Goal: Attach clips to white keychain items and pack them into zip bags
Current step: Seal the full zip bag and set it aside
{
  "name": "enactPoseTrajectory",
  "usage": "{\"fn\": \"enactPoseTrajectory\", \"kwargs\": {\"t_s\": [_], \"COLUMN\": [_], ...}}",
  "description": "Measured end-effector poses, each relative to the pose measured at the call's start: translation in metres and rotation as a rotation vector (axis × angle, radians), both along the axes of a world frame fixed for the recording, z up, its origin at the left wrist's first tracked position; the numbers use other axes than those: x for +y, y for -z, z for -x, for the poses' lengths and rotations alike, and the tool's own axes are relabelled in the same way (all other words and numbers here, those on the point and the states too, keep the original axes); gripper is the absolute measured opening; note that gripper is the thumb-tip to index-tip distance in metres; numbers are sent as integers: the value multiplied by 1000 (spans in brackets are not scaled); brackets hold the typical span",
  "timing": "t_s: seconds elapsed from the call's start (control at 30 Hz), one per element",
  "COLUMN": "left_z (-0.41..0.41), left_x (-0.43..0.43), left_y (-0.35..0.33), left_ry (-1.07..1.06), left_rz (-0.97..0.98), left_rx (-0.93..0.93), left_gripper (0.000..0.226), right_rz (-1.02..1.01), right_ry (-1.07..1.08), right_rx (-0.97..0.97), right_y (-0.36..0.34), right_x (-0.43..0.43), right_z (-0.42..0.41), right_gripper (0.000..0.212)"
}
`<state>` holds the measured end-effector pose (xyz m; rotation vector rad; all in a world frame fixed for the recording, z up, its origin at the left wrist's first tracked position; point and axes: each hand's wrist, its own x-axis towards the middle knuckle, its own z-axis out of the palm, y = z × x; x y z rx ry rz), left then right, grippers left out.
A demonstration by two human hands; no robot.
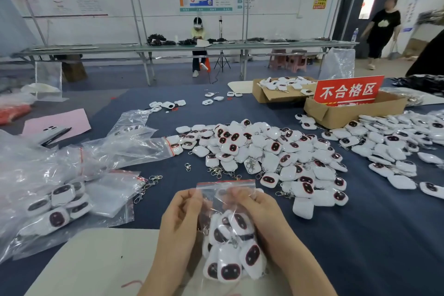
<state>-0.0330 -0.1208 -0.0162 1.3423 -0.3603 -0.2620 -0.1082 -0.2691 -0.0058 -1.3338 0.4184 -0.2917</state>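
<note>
Zip bag [223, 188] stuffed with white keychains [230, 269], just this side of big keychain pile [264, 151] on worktop [360, 235]. Left hand [182, 214] and right hand [257, 214] both pinching film under red zip strip. My guess: thin slick plastic, lumpy bottom-heavy load, fairly light. Grab near strip, not the saggy belly.

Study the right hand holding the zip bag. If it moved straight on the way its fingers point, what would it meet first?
Probably the loose metal clips lying just beyond the zip bag that the right hand pinches, then the pile of white keychains. Its height above them is unclear.
</note>
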Motion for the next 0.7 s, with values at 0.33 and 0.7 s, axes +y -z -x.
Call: {"fn": "enactPoseTrajectory", "kwargs": {"t_s": [0.33,0.7], "left_z": [-4,-3], "left_x": [4,4], "left_y": [0,-3], "left_ry": [-97,-144], "left_rz": [-85,-61], "left_rx": [-129,-55], "left_gripper": [20,21], "right_rz": [-23,39], "right_ry": [-5,14], "right_rx": [19,16], "right_y": [-13,-15], "right_x": [7,14], "right_z": [4,4], "right_gripper": [35,27]}}
